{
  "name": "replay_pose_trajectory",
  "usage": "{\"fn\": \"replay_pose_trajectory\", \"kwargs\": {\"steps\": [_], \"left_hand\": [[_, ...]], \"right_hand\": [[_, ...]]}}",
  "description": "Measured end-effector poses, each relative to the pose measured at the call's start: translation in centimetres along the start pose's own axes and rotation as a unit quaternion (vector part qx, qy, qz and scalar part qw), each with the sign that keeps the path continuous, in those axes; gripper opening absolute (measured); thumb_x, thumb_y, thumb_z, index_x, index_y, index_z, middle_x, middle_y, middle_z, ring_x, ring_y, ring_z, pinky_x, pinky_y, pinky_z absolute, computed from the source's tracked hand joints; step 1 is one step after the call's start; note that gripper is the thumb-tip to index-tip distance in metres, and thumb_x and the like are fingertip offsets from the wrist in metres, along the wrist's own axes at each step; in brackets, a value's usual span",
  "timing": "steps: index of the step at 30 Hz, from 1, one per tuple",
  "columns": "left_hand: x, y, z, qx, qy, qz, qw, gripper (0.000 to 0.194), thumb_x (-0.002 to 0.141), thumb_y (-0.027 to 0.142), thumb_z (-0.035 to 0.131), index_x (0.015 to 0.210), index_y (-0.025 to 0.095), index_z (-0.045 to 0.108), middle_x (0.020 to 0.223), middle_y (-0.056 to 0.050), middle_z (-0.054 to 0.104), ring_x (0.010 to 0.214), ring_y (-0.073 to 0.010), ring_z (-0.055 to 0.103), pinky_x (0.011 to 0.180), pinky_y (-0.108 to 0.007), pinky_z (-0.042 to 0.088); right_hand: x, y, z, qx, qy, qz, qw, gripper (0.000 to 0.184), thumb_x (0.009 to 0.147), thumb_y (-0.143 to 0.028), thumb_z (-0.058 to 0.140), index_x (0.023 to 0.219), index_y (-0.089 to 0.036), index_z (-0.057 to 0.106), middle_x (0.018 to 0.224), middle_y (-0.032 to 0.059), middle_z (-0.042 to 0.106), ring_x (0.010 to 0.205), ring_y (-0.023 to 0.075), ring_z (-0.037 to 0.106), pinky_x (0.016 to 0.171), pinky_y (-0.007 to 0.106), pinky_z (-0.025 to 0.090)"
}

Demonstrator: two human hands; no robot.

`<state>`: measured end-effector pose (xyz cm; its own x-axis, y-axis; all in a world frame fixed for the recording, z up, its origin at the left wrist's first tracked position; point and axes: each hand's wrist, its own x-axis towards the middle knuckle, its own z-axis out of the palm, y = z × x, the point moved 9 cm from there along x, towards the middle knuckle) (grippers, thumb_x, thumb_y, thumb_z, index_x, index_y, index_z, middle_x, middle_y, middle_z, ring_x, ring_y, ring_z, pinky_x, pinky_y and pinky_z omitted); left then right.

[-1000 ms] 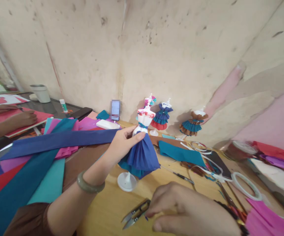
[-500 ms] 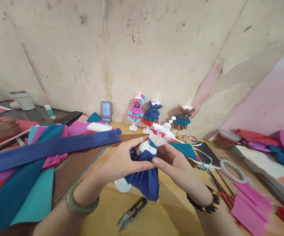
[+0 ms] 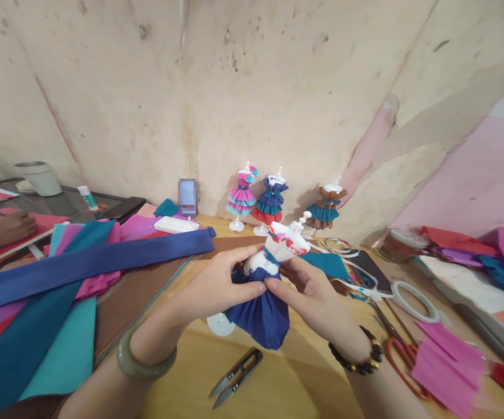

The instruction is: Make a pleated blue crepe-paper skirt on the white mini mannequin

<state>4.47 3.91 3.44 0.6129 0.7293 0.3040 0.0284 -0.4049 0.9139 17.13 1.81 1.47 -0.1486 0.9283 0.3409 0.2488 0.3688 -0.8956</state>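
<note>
Tilted between my hands is a small white mannequin [image 3: 284,238], its upper body marked with red and its waist wrapped in a dark blue band. A gathered blue fabric skirt [image 3: 261,320] hangs round its lower part. My left hand [image 3: 230,276] grips the left side, thumb pressed on the skirt's top edge. My right hand [image 3: 306,285] holds the other side, its thumb meeting the left one at the front. The fingers behind the figure are partly hidden. Its round white base [image 3: 220,325] shows at the lower left. Below lie black-handled thread snips [image 3: 237,378].
Three dressed mini mannequins [image 3: 272,195] stand by the wall. Blue fabric strips [image 3: 103,262] and coloured cloth cover the left side. Orange-handled scissors [image 3: 403,355], a white tape roll [image 3: 415,301] and pink fabric [image 3: 448,366] lie right. Another person's hand [image 3: 14,227] is at far left.
The mannequin has turned slightly and its skirt hem has swung a little to the right. My thumbs have shifted slightly left along the skirt's top edge.
</note>
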Motion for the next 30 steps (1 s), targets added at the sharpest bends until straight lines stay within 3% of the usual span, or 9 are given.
{"fn": "replay_pose_trajectory", "kwargs": {"steps": [8,16,20,25,30], "left_hand": [[0.0,-0.4,-0.1,-0.011,-0.041,-0.026,0.999,0.048,0.078,0.019,0.073,0.126,0.021,0.069,0.127,-0.008,0.071,0.118,-0.0293,0.064,0.103,-0.039,0.049],[-0.3,-1.3,-0.9,0.014,-0.082,-0.019,0.996,0.055,0.078,0.028,0.078,0.131,0.022,0.067,0.123,-0.012,0.070,0.114,-0.0310,0.063,0.099,-0.043,0.050],[-0.3,-1.1,-0.3,-0.013,-0.091,-0.013,0.996,0.075,0.078,0.029,0.080,0.147,0.027,0.052,0.130,-0.012,0.065,0.122,-0.0308,0.058,0.101,-0.043,0.048],[-0.3,-1.3,-0.1,-0.116,-0.056,-0.038,0.991,0.105,0.077,0.029,0.082,0.160,0.032,0.018,0.094,-0.002,0.066,0.091,-0.0204,0.064,0.085,-0.034,0.050],[-0.6,-1.9,-0.2,-0.035,-0.018,-0.060,0.997,0.122,0.070,0.034,0.088,0.161,0.034,0.007,0.103,-0.003,0.062,0.097,-0.0223,0.060,0.088,-0.035,0.047]], "right_hand": [[-0.3,0.0,0.1,0.006,0.055,-0.024,0.998,0.027,0.081,-0.036,0.075,0.104,-0.023,0.071,0.115,0.0089,0.075,0.112,0.0296,0.068,0.104,0.049,0.049],[-0.6,0.1,0.5,0.031,0.067,-0.016,0.997,0.031,0.077,-0.038,0.077,0.104,-0.022,0.071,0.116,0.0102,0.075,0.116,0.0310,0.067,0.107,0.051,0.048],[-0.4,0.5,0.2,0.045,0.057,0.019,0.997,0.033,0.076,-0.040,0.078,0.101,-0.021,0.070,0.105,0.0102,0.079,0.100,0.0294,0.073,0.092,0.046,0.056],[-0.4,-0.5,0.3,0.058,0.040,0.006,0.997,0.030,0.076,-0.040,0.076,0.099,-0.021,0.069,0.109,0.0101,0.078,0.103,0.0292,0.072,0.091,0.043,0.055],[-0.5,-0.2,0.0,-0.006,0.081,0.027,0.996,0.030,0.072,-0.039,0.073,0.096,-0.021,0.068,0.096,0.0077,0.077,0.091,0.0277,0.069,0.084,0.042,0.054]]}}
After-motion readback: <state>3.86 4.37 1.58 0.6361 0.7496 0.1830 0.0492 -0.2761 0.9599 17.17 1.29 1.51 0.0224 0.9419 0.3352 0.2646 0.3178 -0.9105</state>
